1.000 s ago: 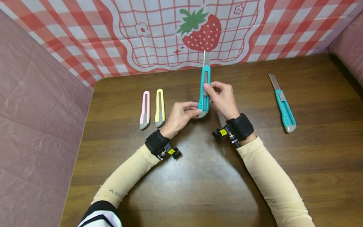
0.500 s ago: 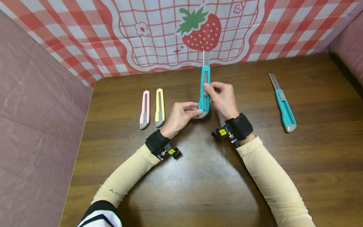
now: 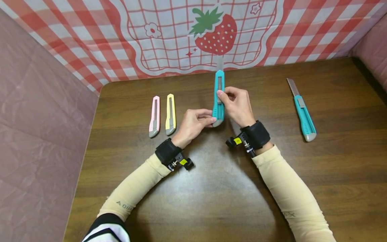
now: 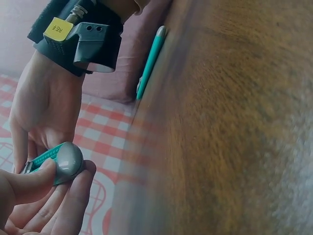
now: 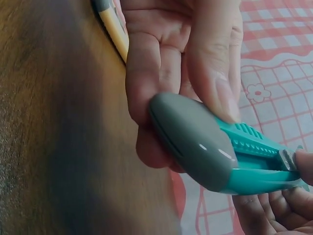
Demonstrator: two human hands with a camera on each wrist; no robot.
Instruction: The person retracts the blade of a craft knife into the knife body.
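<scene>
Dusty-pink crumpled fabric [image 3: 39,117] hangs on the left, and a red-and-white checked cloth [image 3: 305,30] with a printed strawberry fills the back. Below them spreads a dark brown wood-grain table [image 3: 205,205], glossy near the person.

Two cream sleeves [image 3: 136,188] reach in from the near edge, each ending at a black wrist strap [image 3: 167,152] with a small camera. Both hands meet near the middle on one turquoise plastic utility knife [image 3: 220,110], held above the table with its tip towards the cloth. The left hand [image 3: 193,123] pinches its tail between thumb and fingers; the right hand [image 3: 239,105] grips the middle, thumb on the front, fingers curled behind.

A matching turquoise knife with bared blade [image 3: 304,116] lies well apart on the right. Left of the hands, a slim yellow knife [image 3: 170,112] and a slim pink knife [image 3: 154,114] lie side by side, no blade showing.

Over the last second, both hands have barely shifted. The steel blade [image 3: 220,63] still sticks out, but its bright glint has gone, suggesting a slight turn; any retraction is too small to tell.

Smallest are the rounded grey end cap [image 5: 195,142] and the metal slider [image 5: 287,160], where the right thumb sits, apparently ready to control the blade.
</scene>
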